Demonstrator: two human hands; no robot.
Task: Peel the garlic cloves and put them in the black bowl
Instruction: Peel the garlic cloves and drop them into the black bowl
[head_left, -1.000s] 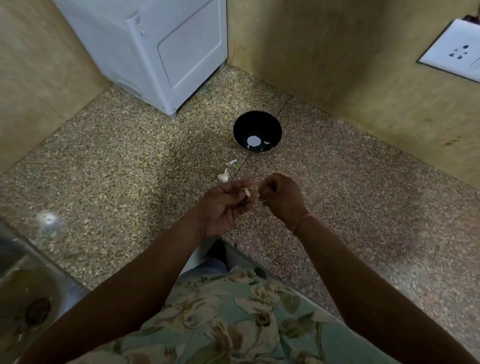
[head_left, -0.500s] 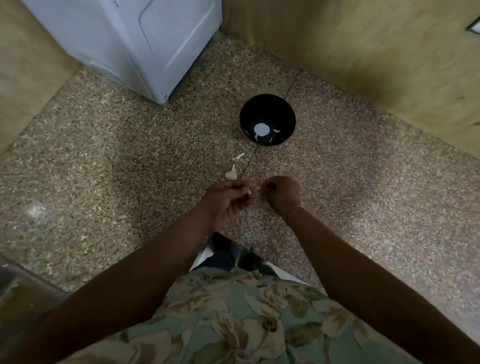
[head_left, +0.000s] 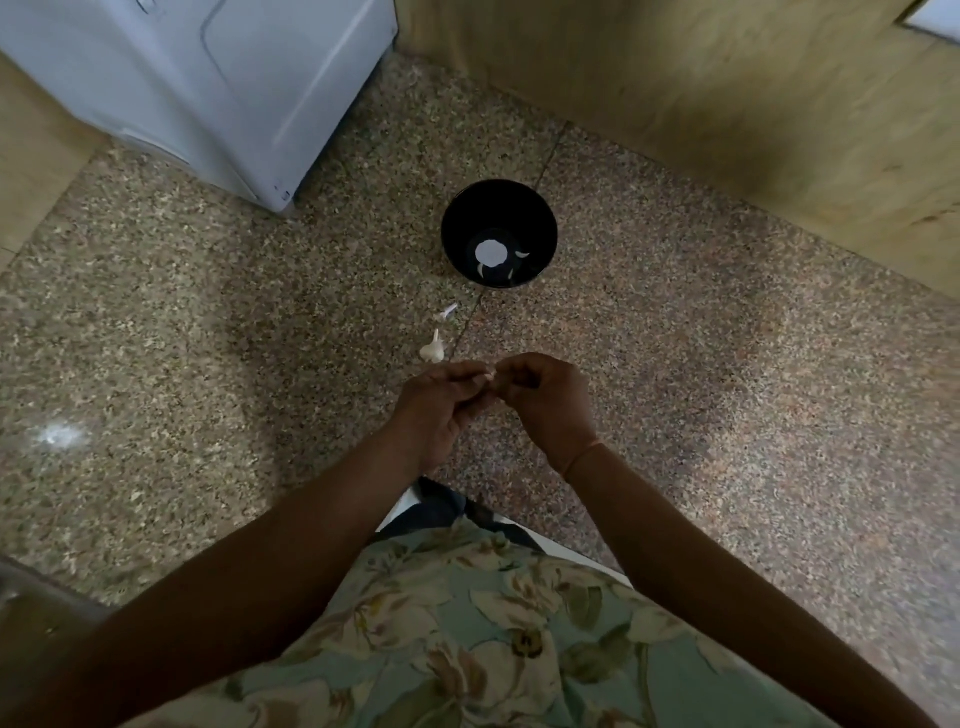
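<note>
Left grip and right grip both pinch one garlic clove, seemingly part-peeled; risk: it slips out, drops on desk, short of black bowl.

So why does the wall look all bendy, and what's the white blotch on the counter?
Head view: the wide-angle lens curves the wall; the white blotch on the counter looks like glare from a light; the edges are slightly blurred.
</note>
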